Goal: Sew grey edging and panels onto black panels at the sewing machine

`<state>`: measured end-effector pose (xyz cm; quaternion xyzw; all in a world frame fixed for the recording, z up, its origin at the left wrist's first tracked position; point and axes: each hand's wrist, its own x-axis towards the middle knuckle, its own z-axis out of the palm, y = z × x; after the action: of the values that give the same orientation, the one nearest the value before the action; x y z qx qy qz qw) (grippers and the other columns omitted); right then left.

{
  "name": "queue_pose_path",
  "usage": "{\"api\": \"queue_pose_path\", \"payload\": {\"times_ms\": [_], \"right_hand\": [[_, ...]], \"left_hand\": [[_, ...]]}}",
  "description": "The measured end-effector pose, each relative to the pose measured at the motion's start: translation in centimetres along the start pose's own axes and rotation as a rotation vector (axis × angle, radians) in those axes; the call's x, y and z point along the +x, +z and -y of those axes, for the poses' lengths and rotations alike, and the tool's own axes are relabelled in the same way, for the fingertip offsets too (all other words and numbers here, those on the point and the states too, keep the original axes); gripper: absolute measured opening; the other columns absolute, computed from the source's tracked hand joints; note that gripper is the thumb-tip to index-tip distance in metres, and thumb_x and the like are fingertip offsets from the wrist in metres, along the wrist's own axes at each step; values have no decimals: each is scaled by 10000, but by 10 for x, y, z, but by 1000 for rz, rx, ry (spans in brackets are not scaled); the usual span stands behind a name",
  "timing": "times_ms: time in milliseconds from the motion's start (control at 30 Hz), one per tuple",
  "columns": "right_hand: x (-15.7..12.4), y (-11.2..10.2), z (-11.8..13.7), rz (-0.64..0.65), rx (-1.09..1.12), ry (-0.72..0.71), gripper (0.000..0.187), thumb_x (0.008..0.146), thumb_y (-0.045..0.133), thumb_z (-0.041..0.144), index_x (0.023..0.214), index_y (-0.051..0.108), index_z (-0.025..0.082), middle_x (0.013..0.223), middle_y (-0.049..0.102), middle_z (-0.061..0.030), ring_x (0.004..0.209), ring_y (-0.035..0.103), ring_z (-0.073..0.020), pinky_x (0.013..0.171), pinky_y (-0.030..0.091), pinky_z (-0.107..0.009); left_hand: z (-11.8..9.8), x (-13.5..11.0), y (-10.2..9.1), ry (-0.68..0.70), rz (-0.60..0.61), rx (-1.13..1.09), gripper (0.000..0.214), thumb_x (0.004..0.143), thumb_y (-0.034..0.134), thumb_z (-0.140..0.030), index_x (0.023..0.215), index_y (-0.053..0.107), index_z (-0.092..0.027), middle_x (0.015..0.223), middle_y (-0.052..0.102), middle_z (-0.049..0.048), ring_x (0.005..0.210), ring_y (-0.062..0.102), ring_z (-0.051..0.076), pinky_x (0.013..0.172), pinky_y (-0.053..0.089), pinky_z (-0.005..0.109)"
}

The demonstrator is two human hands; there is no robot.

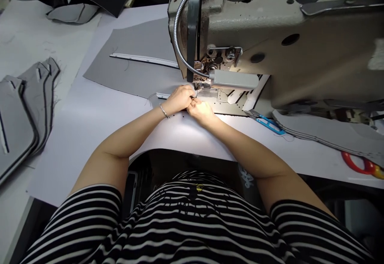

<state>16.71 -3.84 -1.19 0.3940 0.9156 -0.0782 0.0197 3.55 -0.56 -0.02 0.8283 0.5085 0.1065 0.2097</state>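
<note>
Both my hands meet just in front of the presser foot of an industrial sewing machine. My left hand reaches the foot from the left, and my right hand lies against its fingers. Whether the fingertips pinch a thread or a fabric edge is too small to tell. A grey fabric panel lies flat, running under the machine head, with a white and black edged strip on it. A slotted metal-and-white sewing template sits beyond my right hand.
A gooseneck lamp arches in front of the machine head. Stacked grey panels lie at left, blue-handled snips and more grey pieces at right, and red-handled scissors at the right edge of the white-covered table.
</note>
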Motion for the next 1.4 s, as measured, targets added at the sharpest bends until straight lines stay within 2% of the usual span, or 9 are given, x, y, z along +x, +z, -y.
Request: {"api": "queue_pose_path", "payload": {"times_ms": [167,333,500,633,967,1033,1200,1300,1400], "right_hand": [[3,9,-5,-97,32,19,365,931,316,49,1148,609,23,1090,648,-194,1087,543,-251,812,510,-346],[-12,21,3,-230,-75,-88,404,912,272,1,1138,603,-45,1164,621,-246,1138,543,-252,1013,434,-397],[-20,17,8,-183,-139,-102,425,918,258,-1,1126,627,15,1033,674,-161,974,598,-220,963,463,-350],[-21,5,3,-76,-96,-82,389,928,295,29,1166,601,1,1143,640,-190,1032,583,-235,882,511,-326],[-27,-8,1,1,-93,-138,434,909,254,5,1187,586,-32,1207,612,-228,1122,561,-244,949,459,-334],[-28,-11,-9,16,-31,-162,404,901,302,19,1160,612,0,1211,616,-214,1122,564,-240,897,474,-324],[-25,-15,-59,8,196,-127,392,824,428,65,1091,695,169,1041,708,-72,961,621,-201,835,452,-294],[-23,-14,-78,-52,285,-41,433,806,411,86,1117,697,178,1041,697,-67,968,605,-216,831,420,-306],[-22,-12,-76,-40,311,-9,392,836,406,132,1101,692,171,1035,659,-88,975,563,-219,802,391,-294]], "left_hand": [[4,5,3,-17,-48,56,292,737,475,-129,915,694,-203,1029,650,54,1057,571,225,976,475,353],[8,-17,14,-25,-143,131,343,740,478,-83,992,679,-202,1027,629,74,1031,546,230,955,464,363],[22,-34,30,183,-346,148,288,828,432,-68,890,687,-185,896,654,63,882,541,203,833,483,352],[29,-31,38,334,-457,168,267,866,454,-91,865,706,-178,810,652,57,799,513,192,735,479,328],[36,-25,37,355,-356,155,276,867,460,-80,895,712,-190,900,660,53,829,509,181,776,471,333],[37,-25,36,347,-329,171,281,868,457,-73,904,708,-192,905,653,51,836,508,179,776,470,326],[33,-26,39,376,-339,237,298,929,413,-105,930,697,-195,893,630,56,842,505,177,767,468,316],[29,-29,41,374,-360,284,316,945,386,-99,911,687,-187,884,622,63,827,502,175,750,467,312],[26,-30,41,379,-373,337,319,952,370,-94,918,677,-174,883,617,72,816,500,175,740,470,306]]}}
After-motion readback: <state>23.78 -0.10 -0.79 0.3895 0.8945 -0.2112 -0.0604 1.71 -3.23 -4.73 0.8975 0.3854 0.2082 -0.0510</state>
